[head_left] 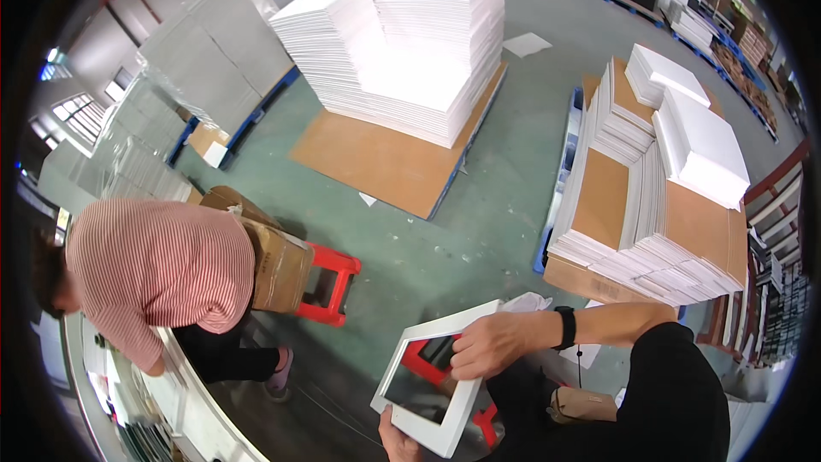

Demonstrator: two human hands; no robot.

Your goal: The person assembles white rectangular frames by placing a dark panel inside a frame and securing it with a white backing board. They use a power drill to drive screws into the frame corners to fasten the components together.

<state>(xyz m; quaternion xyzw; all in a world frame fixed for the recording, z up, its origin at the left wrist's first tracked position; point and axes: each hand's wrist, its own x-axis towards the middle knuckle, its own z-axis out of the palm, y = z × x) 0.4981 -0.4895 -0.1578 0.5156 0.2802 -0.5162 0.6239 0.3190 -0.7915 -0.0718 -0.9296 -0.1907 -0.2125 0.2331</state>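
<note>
A white rectangular picture frame [453, 436] is tilted in front of me at the bottom middle. Its opening shows a red stool and dark floor behind; whether glass fills it I cannot tell. My left hand [398, 438] grips the frame's lower left corner, thumb on the front face. Over the frame's right side lies my right hand [492, 345], its fingers curled closed at the opening. What those fingers hold, if anything, is hidden. A black band [565, 328] circles my right wrist.
At left, a person in a striped shirt [162, 261] bends over a white work surface [209, 419]. A cardboard box [282, 269] rests on a red stool [329, 287]. Tall white sheet stacks [410, 34] stand ahead; brown and white board stacks [646, 214] fill a pallet at right.
</note>
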